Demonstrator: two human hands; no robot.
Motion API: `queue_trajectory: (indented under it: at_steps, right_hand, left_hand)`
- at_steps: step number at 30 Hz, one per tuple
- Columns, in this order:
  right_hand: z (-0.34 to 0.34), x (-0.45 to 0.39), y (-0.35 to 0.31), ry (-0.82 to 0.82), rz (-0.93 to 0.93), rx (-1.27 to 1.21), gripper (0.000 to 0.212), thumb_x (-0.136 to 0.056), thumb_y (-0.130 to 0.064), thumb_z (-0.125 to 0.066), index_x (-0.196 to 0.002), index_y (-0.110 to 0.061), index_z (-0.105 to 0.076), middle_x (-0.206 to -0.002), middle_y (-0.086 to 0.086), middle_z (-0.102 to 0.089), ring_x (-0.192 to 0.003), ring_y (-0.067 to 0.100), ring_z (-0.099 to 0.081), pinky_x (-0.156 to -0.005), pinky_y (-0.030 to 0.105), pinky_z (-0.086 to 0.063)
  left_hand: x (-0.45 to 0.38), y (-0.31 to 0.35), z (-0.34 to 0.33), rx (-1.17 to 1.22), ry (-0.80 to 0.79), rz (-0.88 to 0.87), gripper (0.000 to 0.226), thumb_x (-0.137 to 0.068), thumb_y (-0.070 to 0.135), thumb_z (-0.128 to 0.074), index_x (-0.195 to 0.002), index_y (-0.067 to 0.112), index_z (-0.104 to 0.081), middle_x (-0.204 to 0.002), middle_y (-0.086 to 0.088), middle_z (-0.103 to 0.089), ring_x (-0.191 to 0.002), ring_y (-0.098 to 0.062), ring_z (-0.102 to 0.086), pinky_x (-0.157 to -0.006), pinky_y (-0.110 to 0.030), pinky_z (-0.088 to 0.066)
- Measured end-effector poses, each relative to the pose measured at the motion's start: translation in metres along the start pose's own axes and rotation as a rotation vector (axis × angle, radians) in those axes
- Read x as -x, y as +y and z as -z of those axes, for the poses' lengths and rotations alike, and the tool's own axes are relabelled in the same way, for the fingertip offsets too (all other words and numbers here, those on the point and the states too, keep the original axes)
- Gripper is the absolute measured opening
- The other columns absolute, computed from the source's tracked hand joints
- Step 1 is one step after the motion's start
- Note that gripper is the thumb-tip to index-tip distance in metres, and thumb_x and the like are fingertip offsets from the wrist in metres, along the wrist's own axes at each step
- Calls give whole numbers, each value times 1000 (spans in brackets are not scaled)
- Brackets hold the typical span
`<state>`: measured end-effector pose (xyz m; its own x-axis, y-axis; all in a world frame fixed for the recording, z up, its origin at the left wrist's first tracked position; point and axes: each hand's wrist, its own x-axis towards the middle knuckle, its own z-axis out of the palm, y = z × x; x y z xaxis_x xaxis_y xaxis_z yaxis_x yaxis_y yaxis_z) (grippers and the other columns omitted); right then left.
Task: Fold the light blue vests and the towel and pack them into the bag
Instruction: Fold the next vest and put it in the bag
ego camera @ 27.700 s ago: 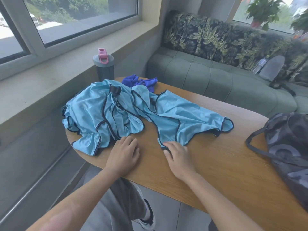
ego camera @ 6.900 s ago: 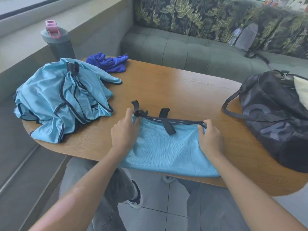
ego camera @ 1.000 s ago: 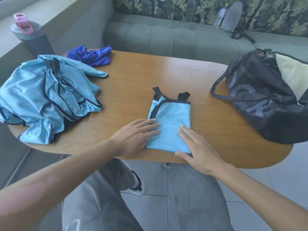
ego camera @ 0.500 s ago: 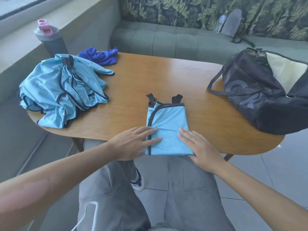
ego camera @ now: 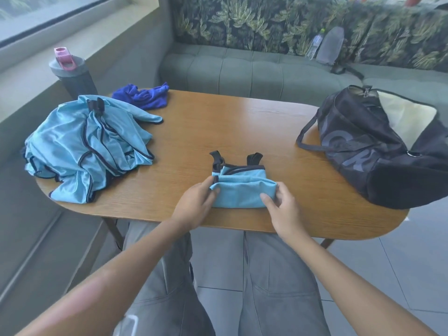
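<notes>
We pinched the folded vest (ego camera: 242,192) at both ends — left hand (ego camera: 196,204) and right hand (ego camera: 282,207) — at the table's (ego camera: 242,122) near edge. Unfolded vests (ego camera: 84,149) lay heaped left; the bag (ego camera: 378,151) sat open right.

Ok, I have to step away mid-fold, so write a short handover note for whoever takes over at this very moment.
Left hand: pinches the left end of the folded vest.
Right hand: pinches its right end.
The vest lies near the front edge of the table, its near half doubled over.
Done: this one vest is nearly folded; nothing blue shows in the bag.
Left: finish this fold and put it in the open bag on the right; fold the pile of light blue vests at the left; fold the dark blue towel behind the pile; pack everything.
</notes>
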<state>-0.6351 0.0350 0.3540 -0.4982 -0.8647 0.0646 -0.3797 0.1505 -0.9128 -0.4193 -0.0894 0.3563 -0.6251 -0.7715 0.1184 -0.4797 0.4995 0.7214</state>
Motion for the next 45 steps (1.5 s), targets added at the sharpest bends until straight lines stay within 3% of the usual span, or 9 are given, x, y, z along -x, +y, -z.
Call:
queue_trajectory:
  at_steps: [3, 6, 16, 20, 24, 29, 37, 42, 45]
  right_hand:
    - [-12, -18, 3, 31, -55, 48, 12, -100, -20, -57, -111, -26, -58, -101, -9, -72, -97, 14, -68, -83, 36, -55]
    - [-17, -33, 0, 75, -43, 249, 8, -103, -23, -52, -103, -16, -56, -84, -5, -63, -77, 19, -59, -63, 17, -42]
    - [-25, -77, -22, -22, -160, 749, 31, -109, -41, -26, -100, -14, -38, -73, 5, -50, -72, 33, -54, -59, 39, -38]
    - [-25, -89, -30, -83, -236, 819, 33, -110, -39, -26, -106, -12, -43, -85, 5, -50, -82, 32, -52, -64, 37, -37]
    - [-23, -96, -30, -107, -306, 761, 36, -110, -40, -27, -110, -11, -49, -91, 6, -51, -84, 29, -49, -68, 36, -37]
    - [-13, -106, -22, -77, -342, 647, 33, -105, -44, -42, -95, -13, -49, -95, 10, -59, -82, 30, -53, -67, 36, -40]
    - [2, -95, -6, 4, 631, 954, 25, -95, -26, -61, -113, -10, -68, -117, 4, -66, -110, 27, -60, -86, 45, -53]
    - [16, -83, 25, -345, 687, 1067, 77, -97, -65, -43, -151, -10, -45, -162, 7, -36, -151, 23, -30, -121, 39, -27]
    - [22, -85, 33, -379, 726, 1096, 78, -99, -63, -41, -155, -9, -37, -166, 10, -25, -154, 25, -21, -122, 41, -27]
  left_hand:
    - [-13, 3, -12, 8, 94, 146, 33, -106, 42, -44, -83, 18, -47, -58, 5, -48, -50, -13, -40, -50, -34, -30]
    - [-27, 1, -16, -31, 152, 250, 44, -104, 47, -46, -77, 13, -48, -57, 3, -47, -52, -17, -39, -50, -34, -28]
    - [-58, 7, -24, -48, 279, 504, 48, -99, 42, -54, -64, 16, -36, -58, 3, -40, -57, -24, -40, -51, -33, -27]
    - [-62, 2, -22, -451, 425, 25, 21, -85, 9, -69, -102, 9, -55, -98, -8, -53, -86, -28, -50, -75, -42, -48]
    - [-79, -6, -16, -609, 121, -642, 34, -94, 8, -60, -127, 2, -61, -131, -14, -61, -126, -34, -53, -109, -42, -39]
    - [-91, -20, -15, -723, -292, -489, 74, -107, 59, -22, -164, 13, -12, -171, -3, -12, -158, -20, -8, -127, -36, 0]
    - [-95, -25, -22, -656, -349, -358, 75, -106, 62, -16, -164, 21, 6, -171, 3, 6, -158, -15, 8, -126, -35, 7]
    - [-99, -25, -21, -602, -415, -321, 75, -105, 64, -18, -163, 25, 8, -171, 7, 8, -157, -13, 10, -127, -37, 4]
    - [-101, -23, -18, -550, -449, -299, 75, -104, 66, -21, -163, 28, 7, -171, 9, 7, -157, -11, 11, -127, -39, 4]
